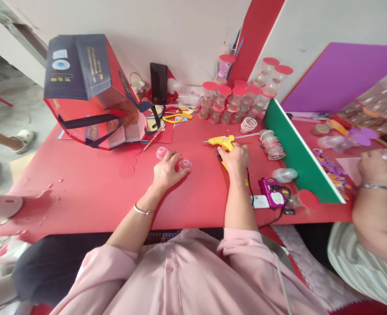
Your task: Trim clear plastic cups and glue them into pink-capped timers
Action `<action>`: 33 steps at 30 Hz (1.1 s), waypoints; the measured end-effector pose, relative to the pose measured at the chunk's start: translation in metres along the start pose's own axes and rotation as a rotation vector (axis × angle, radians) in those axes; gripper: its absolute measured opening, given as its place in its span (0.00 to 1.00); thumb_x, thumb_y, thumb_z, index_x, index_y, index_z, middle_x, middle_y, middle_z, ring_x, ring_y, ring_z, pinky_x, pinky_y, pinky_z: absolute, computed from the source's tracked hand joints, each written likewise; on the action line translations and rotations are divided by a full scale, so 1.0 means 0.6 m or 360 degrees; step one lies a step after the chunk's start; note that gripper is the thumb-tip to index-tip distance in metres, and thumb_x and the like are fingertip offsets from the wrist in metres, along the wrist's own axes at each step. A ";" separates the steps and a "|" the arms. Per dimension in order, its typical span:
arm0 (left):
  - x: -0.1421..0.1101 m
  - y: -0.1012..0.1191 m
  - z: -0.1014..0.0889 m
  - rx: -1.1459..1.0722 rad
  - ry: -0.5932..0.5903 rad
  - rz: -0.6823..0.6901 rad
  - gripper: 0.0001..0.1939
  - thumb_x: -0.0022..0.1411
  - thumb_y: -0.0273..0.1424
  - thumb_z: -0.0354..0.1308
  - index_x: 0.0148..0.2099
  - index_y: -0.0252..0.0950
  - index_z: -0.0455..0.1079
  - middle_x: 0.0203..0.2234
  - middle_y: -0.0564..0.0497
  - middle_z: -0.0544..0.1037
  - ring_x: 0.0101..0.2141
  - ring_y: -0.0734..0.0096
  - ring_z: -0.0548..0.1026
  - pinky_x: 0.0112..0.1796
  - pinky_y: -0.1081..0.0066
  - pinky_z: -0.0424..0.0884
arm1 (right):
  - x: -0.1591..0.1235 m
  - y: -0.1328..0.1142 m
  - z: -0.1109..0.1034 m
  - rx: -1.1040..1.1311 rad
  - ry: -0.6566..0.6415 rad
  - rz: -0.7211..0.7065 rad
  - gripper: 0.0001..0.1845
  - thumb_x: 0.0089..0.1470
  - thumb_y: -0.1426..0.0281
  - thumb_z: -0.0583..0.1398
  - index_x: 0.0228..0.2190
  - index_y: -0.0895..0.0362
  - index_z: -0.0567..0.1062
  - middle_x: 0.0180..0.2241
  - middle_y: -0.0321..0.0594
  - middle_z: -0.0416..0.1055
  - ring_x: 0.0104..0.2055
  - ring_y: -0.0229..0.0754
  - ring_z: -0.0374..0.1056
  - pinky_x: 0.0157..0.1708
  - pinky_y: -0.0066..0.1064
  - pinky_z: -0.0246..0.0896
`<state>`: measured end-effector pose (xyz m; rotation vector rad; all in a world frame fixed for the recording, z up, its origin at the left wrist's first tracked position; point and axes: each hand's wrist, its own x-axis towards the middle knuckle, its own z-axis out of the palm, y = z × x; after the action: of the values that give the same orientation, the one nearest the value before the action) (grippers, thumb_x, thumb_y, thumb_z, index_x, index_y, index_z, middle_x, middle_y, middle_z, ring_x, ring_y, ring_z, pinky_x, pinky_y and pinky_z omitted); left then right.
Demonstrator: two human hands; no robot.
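Note:
My left hand rests low over the red table, its thumb and fingers curled round a small clear plastic cup. A second small clear cup sits just beyond its knuckles. My right hand is closed round the handle of a yellow glue gun, whose nozzle points left. A clear glue stick sticks out of the gun's back. Under the right hand lies a yellow-and-black tool, partly hidden.
Stacked cups with red discs stand at the back, beside a phone. A gift bag stands left, a mug at the far left. A green divider separates a co-worker's arm. A purple box with cables lies right.

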<state>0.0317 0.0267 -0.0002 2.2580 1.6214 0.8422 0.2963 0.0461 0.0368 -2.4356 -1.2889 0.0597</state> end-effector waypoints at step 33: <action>-0.086 -0.081 -0.110 -0.0116 0.0195 -0.0215 0.19 0.66 0.46 0.66 0.51 0.40 0.71 0.65 0.37 0.74 0.67 0.46 0.70 0.65 0.48 0.67 | -0.004 0.007 0.006 0.0035 -0.0036 -0.0041 0.33 0.62 0.46 0.59 0.56 0.57 0.77 0.51 0.57 0.80 0.51 0.62 0.76 0.49 0.46 0.68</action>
<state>-0.0557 -0.0125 0.0124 2.0585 1.7432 1.0046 0.2973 0.0434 0.0314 -2.4057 -1.3223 0.0939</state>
